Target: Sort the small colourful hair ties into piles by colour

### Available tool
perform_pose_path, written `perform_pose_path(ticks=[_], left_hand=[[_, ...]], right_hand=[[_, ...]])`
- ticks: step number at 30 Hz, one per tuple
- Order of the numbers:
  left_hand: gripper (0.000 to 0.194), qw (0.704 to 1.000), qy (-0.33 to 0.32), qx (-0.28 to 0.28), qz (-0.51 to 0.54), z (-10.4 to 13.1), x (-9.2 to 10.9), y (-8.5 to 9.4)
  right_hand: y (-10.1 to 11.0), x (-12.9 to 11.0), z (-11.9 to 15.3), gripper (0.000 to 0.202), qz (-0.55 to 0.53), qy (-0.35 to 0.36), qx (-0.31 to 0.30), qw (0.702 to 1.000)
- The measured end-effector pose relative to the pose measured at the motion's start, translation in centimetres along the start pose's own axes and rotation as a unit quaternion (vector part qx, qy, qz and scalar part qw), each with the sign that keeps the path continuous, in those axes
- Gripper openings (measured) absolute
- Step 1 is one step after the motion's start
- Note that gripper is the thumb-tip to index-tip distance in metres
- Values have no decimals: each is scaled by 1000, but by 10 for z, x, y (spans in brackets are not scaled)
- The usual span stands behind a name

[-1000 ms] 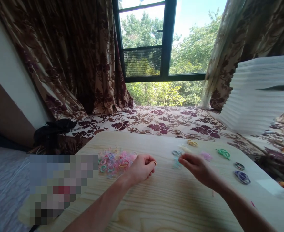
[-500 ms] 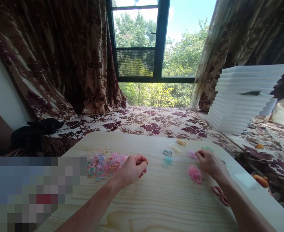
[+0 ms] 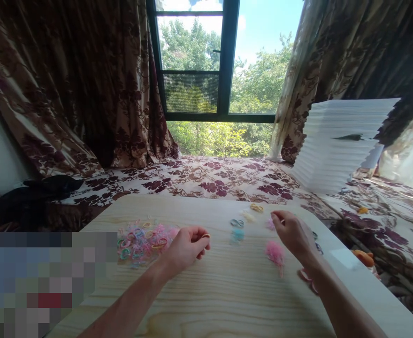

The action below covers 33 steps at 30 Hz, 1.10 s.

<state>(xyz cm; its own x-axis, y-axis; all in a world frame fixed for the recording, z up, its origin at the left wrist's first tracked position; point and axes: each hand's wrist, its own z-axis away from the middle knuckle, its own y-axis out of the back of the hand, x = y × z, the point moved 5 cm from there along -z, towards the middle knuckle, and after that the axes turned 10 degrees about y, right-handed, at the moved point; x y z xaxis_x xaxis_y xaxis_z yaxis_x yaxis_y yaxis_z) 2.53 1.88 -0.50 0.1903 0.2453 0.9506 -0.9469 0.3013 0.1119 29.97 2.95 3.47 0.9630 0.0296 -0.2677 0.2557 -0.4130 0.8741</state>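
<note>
My left hand (image 3: 187, 249) is closed in a pinch, with the edge of a yellowish hair tie (image 3: 207, 235) showing at its fingertips. It hovers at the right side of a mixed pile of coloured hair ties and small elastic bands (image 3: 146, 241). My right hand (image 3: 293, 234) is pinched too, just by a small lilac cluster of bands (image 3: 270, 224); anything between its fingertips is too small to make out. Below it lies a pink cluster of bands (image 3: 274, 253). Red hair ties (image 3: 307, 279) are partly covered by my right forearm.
On the wooden table (image 3: 206, 300) are grey hair ties (image 3: 237, 222), a turquoise band cluster (image 3: 237, 235), a pale cluster (image 3: 248, 216) and yellow hair ties (image 3: 256, 207). Dark hair ties (image 3: 318, 248) sit right of my right wrist. A white pleated stack (image 3: 340, 145) stands beyond the table.
The view has turned slightly right. My right hand has shifted a little left, and the green hair tie behind it is now hidden. My left hand keeps its pinch.
</note>
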Motion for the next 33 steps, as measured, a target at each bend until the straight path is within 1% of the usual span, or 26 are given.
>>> perform_pose_path(ticks=[3, 5, 7, 9, 11, 13, 15, 19, 23, 25, 28, 33], left_hand=[[18, 1000, 10, -9, 4, 3, 1, -3], [17, 1000, 17, -14, 10, 5, 2, -5], [17, 999, 19, -23, 17, 6, 2, -7], [17, 999, 18, -38, 26, 7, 2, -9], [17, 998, 19, -52, 37, 7, 2, -10], [18, 997, 17, -62, 50, 7, 2, -11], [19, 996, 15, -68, 64, 7, 2, -11], [23, 993, 13, -78, 85, 7, 3, -11], [25, 994, 18, -75, 74, 8, 3, -12], [24, 995, 25, -70, 64, 9, 3, -12], [23, 996, 26, -69, 58, 10, 4, -13], [21, 997, 15, -68, 45, 9, 3, -13]], right_hand=[[-3, -30, 5, 34, -66, 45, 6, 997], [-10, -49, 10, 35, -106, 77, 0, 991], [-21, -65, 18, 36, -168, 107, -11, 980], [-33, -78, 26, 34, -257, 122, -34, 958], [-44, -89, 34, 31, -342, 124, -71, 929], [-49, -99, 40, 29, -384, 120, -112, 909], [-47, -108, 45, 28, -400, 122, -142, 897], [-36, -119, 48, 26, -408, 139, -173, 885], [-34, -119, 47, 26, -413, 135, -156, 887], [-35, -120, 47, 24, -411, 145, -149, 888], [-34, -122, 47, 24, -399, 165, -152, 889], [-31, -123, 48, 24, -389, 162, -163, 892]])
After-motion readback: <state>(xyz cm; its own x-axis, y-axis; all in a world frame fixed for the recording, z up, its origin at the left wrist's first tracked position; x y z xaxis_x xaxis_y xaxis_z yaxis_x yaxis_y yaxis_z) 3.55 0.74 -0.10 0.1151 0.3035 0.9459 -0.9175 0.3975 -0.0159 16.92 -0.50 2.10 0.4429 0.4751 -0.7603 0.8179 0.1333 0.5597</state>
